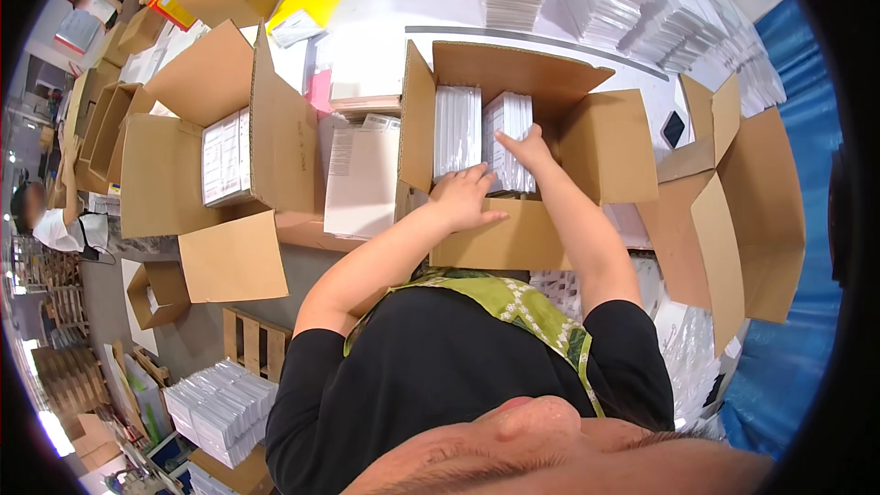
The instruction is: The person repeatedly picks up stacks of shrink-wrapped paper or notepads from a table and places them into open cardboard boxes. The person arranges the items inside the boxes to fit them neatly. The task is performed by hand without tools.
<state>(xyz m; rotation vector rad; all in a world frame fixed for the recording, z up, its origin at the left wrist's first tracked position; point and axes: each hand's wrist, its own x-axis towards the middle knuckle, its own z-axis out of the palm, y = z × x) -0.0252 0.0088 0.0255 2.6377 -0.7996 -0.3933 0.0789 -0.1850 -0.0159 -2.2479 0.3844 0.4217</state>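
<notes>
I am resting my left hand [466, 200], fingers loosely spread, on the near wall of the open carton [495, 240], while my right hand [530, 148] is pressing the white packets [510, 133] inside; pushed unevenly, they risk tipping or buckling.

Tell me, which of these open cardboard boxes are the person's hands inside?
The middle box, straight ahead: both the left hand and right hand rest on white packs standing inside it. The others go untouched.

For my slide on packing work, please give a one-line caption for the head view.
Both hands, left hand and right hand, press white packets into an open cardboard box among other boxes.
</notes>
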